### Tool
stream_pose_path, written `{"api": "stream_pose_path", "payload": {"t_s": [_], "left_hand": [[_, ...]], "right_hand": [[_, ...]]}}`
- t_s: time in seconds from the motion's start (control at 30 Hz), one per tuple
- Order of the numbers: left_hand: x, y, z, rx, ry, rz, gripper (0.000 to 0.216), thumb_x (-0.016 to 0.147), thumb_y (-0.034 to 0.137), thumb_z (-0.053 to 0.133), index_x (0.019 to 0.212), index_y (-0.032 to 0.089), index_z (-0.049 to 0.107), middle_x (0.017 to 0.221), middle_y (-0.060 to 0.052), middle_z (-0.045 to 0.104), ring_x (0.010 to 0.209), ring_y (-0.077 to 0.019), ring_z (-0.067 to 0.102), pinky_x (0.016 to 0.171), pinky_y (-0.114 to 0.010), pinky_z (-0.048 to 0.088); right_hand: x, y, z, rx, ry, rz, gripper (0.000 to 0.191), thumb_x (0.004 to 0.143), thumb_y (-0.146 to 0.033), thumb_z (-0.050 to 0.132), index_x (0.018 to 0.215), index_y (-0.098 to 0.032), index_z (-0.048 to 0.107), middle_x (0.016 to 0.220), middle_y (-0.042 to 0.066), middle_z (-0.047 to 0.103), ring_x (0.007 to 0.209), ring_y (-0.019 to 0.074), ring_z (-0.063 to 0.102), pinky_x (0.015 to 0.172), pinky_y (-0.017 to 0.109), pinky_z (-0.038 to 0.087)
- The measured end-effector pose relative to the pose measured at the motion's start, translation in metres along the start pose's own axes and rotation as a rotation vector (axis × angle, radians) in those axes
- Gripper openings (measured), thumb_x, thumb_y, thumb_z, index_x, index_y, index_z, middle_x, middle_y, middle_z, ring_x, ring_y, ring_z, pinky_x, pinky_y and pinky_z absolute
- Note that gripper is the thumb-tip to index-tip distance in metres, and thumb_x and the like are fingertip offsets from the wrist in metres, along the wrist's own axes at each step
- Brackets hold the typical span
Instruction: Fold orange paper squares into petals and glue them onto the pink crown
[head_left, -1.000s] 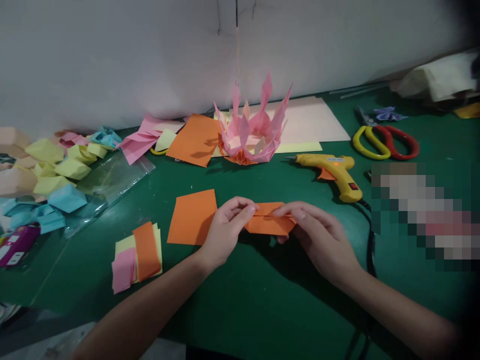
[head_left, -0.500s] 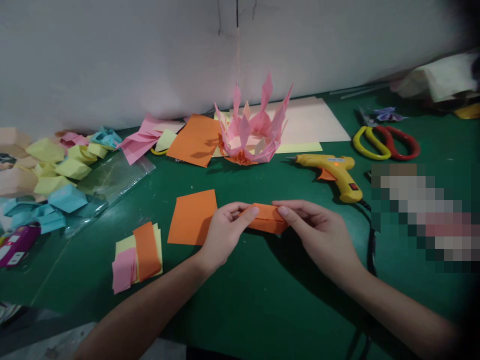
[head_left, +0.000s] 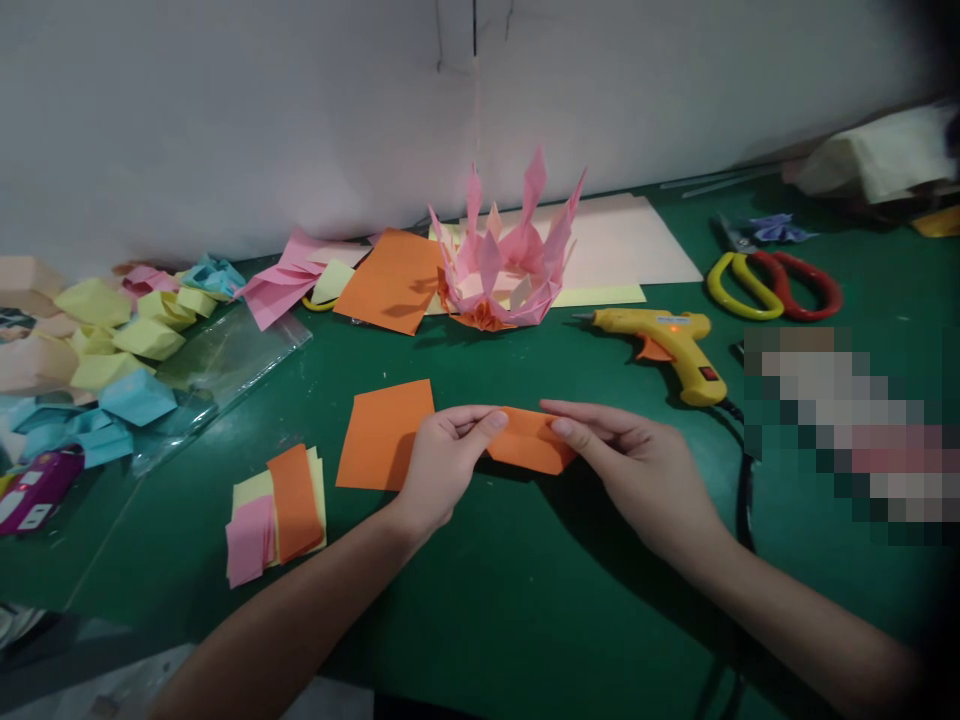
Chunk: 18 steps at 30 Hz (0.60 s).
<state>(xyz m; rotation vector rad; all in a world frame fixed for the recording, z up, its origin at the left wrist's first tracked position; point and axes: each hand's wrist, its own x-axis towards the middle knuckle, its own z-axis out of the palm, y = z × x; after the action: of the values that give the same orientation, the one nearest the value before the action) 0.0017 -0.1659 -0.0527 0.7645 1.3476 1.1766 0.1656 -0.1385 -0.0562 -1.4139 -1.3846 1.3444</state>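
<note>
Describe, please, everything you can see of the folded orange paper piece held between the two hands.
The folded orange paper piece is a small, flat, oblong strip of matte craft paper, lying roughly level just above the green table. The left hand pinches its left end and the right hand its right end, fingers laid along the top edge. A flat orange paper square lies just to its left.

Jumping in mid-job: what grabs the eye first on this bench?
The spiky pink paper crown standing at the back centre by the wall. In front of it, the left hand and right hand pinch a folded orange paper over the green table. A yellow glue gun lies to the right.
</note>
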Motion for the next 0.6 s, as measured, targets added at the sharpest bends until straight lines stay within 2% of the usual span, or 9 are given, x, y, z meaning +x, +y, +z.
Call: {"api": "stream_pose_path", "payload": {"t_s": [0.17,0.3,0.47,0.6], "left_hand": [[0.0008,-0.0009,0.0011,-0.037,-0.005,0.025,0.027,0.073,0.036,0.07,0.089,0.016,0.074,0.08,-0.007,0.073,0.079,-0.019,0.065,0.076,-0.033,0.05],[0.0028,-0.0019,0.0002,0.022,0.044,0.123,0.022,0.074,0.036,0.068,0.085,0.019,0.075,0.083,-0.005,0.074,0.079,-0.0172,0.065,0.073,-0.029,0.05],[0.0071,0.0,-0.0027,-0.017,0.143,0.17,0.025,0.073,0.039,0.069,0.087,0.019,0.074,0.083,-0.005,0.072,0.076,-0.014,0.063,0.07,-0.026,0.05],[0.0081,0.0003,-0.0028,0.009,0.09,0.117,0.034,0.067,0.034,0.075,0.097,0.018,0.071,0.073,-0.002,0.069,0.068,-0.0127,0.062,0.066,-0.026,0.049]], "right_hand": [[-0.0006,-0.0012,-0.0004,-0.021,0.022,-0.039,0.024,0.072,-0.044,0.066,0.075,-0.022,0.075,0.068,0.003,0.073,0.063,0.0173,0.067,0.058,0.028,0.054],[-0.0004,0.0024,-0.0005,-0.046,0.05,-0.115,0.019,0.072,-0.041,0.066,0.076,-0.025,0.076,0.071,0.003,0.073,0.066,0.0189,0.068,0.06,0.03,0.055],[0.001,0.0028,-0.0013,-0.032,0.015,-0.144,0.021,0.074,-0.042,0.066,0.078,-0.024,0.075,0.064,0.002,0.072,0.058,0.018,0.066,0.055,0.03,0.054],[0.0013,0.003,-0.0026,-0.09,0.037,-0.15,0.024,0.076,-0.044,0.064,0.079,-0.022,0.074,0.063,0.002,0.071,0.058,0.0181,0.066,0.054,0.029,0.053]]}}
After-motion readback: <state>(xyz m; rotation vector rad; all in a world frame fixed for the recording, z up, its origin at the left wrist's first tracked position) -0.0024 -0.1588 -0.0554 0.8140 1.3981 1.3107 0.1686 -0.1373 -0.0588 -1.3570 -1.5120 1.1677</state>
